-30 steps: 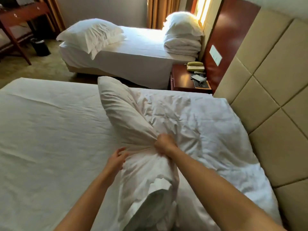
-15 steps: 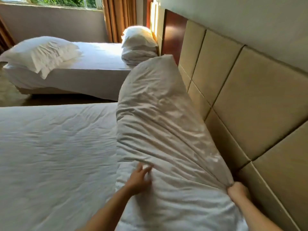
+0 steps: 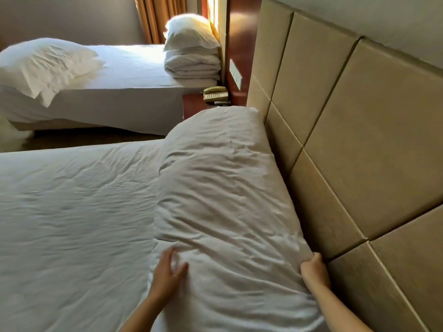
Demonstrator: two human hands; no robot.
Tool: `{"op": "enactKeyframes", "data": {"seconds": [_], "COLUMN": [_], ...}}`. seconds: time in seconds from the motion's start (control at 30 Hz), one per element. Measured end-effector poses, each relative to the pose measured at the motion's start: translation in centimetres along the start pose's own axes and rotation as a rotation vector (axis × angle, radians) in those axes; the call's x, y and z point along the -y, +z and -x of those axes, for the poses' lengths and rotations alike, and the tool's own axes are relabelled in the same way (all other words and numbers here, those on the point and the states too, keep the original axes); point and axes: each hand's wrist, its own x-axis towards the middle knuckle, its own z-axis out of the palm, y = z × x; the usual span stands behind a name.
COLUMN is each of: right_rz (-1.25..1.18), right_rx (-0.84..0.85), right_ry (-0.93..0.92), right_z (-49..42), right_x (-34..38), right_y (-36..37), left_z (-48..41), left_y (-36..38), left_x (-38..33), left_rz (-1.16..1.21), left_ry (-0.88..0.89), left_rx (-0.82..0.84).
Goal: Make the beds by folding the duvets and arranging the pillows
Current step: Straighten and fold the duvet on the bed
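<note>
A large white pillow [image 3: 223, 188] lies lengthwise along the padded headboard [image 3: 359, 140] at the head of the near bed [image 3: 72, 224]. My left hand [image 3: 167, 274] rests flat on the pillow's near end with its fingers spread. My right hand [image 3: 314, 269] pinches the pillow's corner right beside the headboard. More white bedding [image 3: 227, 307] shows under the pillow's near end. On the far bed [image 3: 124, 92] sits a folded duvet [image 3: 191, 68] with a pillow [image 3: 189, 32] on top, and another pillow [image 3: 45, 65] lies at that bed's foot end.
A dark wooden nightstand [image 3: 194, 104] stands between the two beds and carries a telephone [image 3: 214, 93]. A wall switch panel [image 3: 235, 74] is above it. Curtains [image 3: 155, 17] hang behind the far bed. A strip of floor [image 3: 84, 137] separates the beds.
The pillow went from raised and bunched in both hands to lying flat against the headboard. My left hand now presses on it, and my right hand has moved to its corner.
</note>
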Motion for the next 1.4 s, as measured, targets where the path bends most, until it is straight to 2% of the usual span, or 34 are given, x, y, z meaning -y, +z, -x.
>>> {"op": "enactKeyframes", "data": {"seconds": [0.1,0.23,0.3,0.33,0.37,0.43,0.5,0.53,0.57,0.6,0.63,0.67,0.7,0.77,0.87,0.93,0.97,1.07,1.17,1.23,1.33,1.4], "right_rz": [-0.034,-0.119,-0.155,-0.163,-0.167,-0.104,-0.038,-0.002,0.019,0.010,-0.024,-0.083,-0.156,-0.240,-0.190,-0.216,-0.189,-0.022,0.063,0.055,0.023,0.004], "right_rx": [0.024,0.069,0.072,0.070,0.079,0.089,0.099,0.117,0.131,0.136,0.129,0.116,0.088,0.014,-0.161,-0.290,-0.299,-0.126,0.026,0.065,0.106,0.116], "right_ry": [0.014,0.117,0.218,0.257,0.289,0.301,0.267,0.241,0.211,0.194,0.190,0.198,0.190,0.102,-0.087,-0.066,-0.025,0.061,0.131,0.099,0.005,0.021], "right_z": [-0.3,0.2,0.5,0.5,0.3,0.0,-0.5,-0.7,-0.7,-0.7,-0.5,-0.1,0.1,1.0,2.9,3.1,2.9,1.4,0.3,0.8,3.9,6.2], "right_x": [-0.7,-2.2,-2.8,-3.0,-3.1,-3.1,-3.3,-3.5,-3.4,-3.3,-3.0,-2.1,-0.8,2.1,4.9,4.4,3.7,0.3,-2.2,-2.9,-3.7,-4.9], "right_y": [-0.3,-1.1,-1.1,-0.9,-0.7,-0.1,1.0,1.6,2.2,2.6,2.7,2.5,1.9,-0.8,-4.9,-6.0,-5.7,-2.6,0.1,1.2,2.3,2.6], "left_z": [-1.3,-2.9,-4.1,-5.2,-5.4,-8.0,-10.3,-10.1,-8.1,-6.3,-5.7,-4.5,-4.2,-3.3,-2.1,-0.9,-0.8,1.1,3.8,5.4,9.1,10.6], "left_y": [-0.1,-0.7,-0.6,-0.6,-0.5,1.1,2.0,2.1,1.7,1.2,0.9,0.6,-1.3,-5.4,-11.6,-13.6,-13.4,-10.8,-7.3,-5.2,-2.5,-0.7], "left_x": [3.2,5.3,6.9,7.1,7.4,8.5,6.4,5.5,5.0,4.9,5.2,3.1,2.1,-0.6,-2.5,-3.3,-2.7,0.3,5.5,7.9,6.1,5.1], "left_rz": [0.123,0.280,0.228,0.108,0.033,0.251,0.379,0.411,0.565,0.571,0.644,0.673,0.740,0.596,0.692,0.693,0.633,0.298,0.094,-0.008,-0.136,-0.260], "left_ry": [-0.240,-0.308,-0.375,-0.398,-0.342,-0.427,-0.618,-0.902,-0.690,-0.554,-0.361,-0.505,-0.617,-0.482,-0.389,-0.326,-0.292,-0.250,-0.440,-0.494,-0.395,-0.262], "left_rx": [-0.048,-0.032,-0.004,0.000,0.026,-0.080,-0.388,-0.668,-0.329,-0.100,-0.064,0.006,-0.017,-0.112,-0.159,-0.151,-0.179,-0.188,-0.026,0.023,0.033,0.070]}}
